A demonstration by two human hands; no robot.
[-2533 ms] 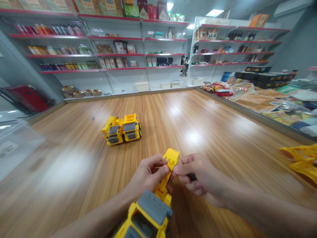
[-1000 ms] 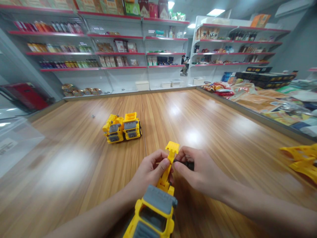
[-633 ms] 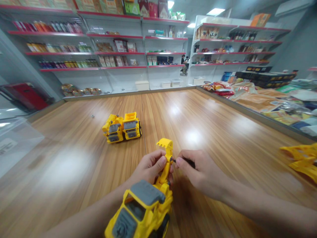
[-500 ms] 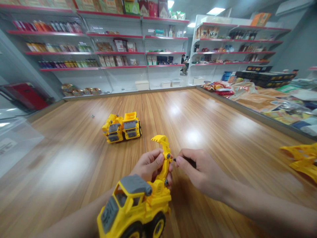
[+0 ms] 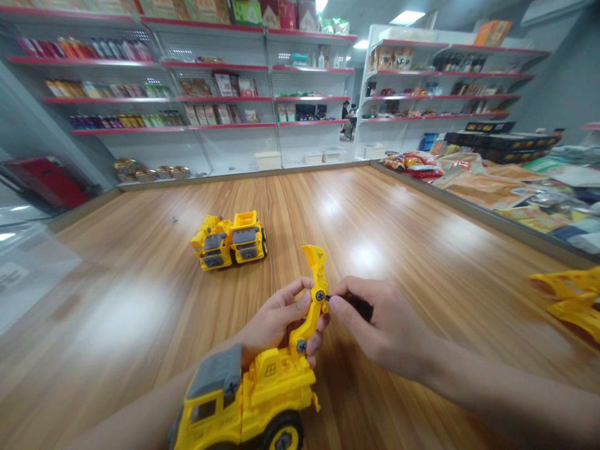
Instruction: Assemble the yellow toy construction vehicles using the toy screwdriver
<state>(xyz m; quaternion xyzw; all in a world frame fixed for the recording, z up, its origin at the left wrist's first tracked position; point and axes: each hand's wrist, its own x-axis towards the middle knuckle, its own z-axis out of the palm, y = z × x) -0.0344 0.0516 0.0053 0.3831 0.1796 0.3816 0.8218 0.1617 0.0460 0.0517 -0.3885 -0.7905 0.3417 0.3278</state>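
My left hand (image 5: 288, 315) is closed around the jointed arm of a yellow toy excavator truck (image 5: 262, 394), which has a grey cab roof and black wheels. The digging bucket (image 5: 315, 256) points up at the end of that arm. A dark cross-head screw (image 5: 320, 295) sits at the arm's upper joint, and another shows lower down. In my right hand (image 5: 375, 312) is a dark screwdriver (image 5: 360, 306), mostly hidden by the fingers. Its tip reaches the side of the arm near the upper joint; I cannot tell whether it touches.
Two more yellow toy trucks (image 5: 229, 240) stand close together beyond my hands on the wooden table (image 5: 309, 200). Small bits (image 5: 174, 219) lie to their left. Yellow toy parts (image 5: 569, 303) are at the right edge, a clear plastic bin (image 5: 32, 269) at the left. Packaged goods (image 5: 492, 181) lie beyond the right rim.
The toy truck has turned in my left hand, showing more of its side, and its bucket now points more upward. The screwdriver tip is closer to the arm's joint.
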